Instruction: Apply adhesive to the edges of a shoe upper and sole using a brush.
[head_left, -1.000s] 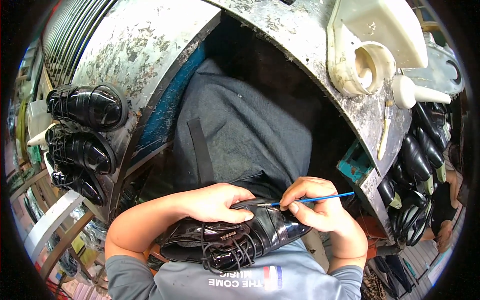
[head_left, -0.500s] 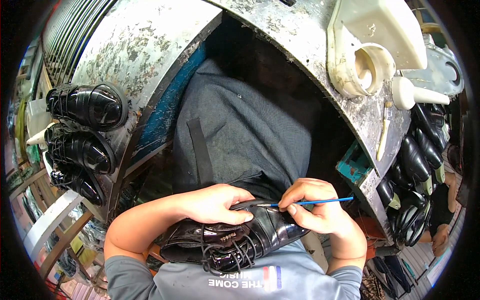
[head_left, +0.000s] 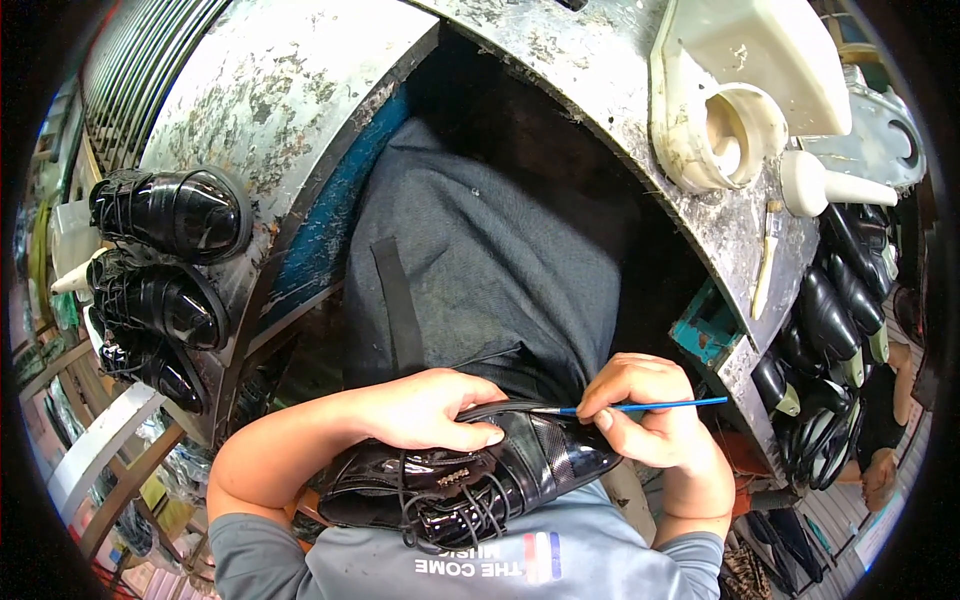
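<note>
A glossy black lace-up shoe lies across my lap with its toe to the right. My left hand is closed on the side of it, thumb on the upper and fingers hidden beneath. Between the thumb and fingers of my right hand is a thin blue-handled brush, held nearly level. Its metal-collared tip reaches the shoe's sole edge, just right of my left thumb; the bristles are too small to make out.
Several black lace-up shoes stand on the worn metal bench at left. At right are a cut-open white jug, a nozzle bottle, a pale-handled brush and more black shoes. Another person's hand shows at the far right.
My right hand and the blue-handled brush have slid a little to the right along the sole edge. My left hand and the shoe stay almost in place.
</note>
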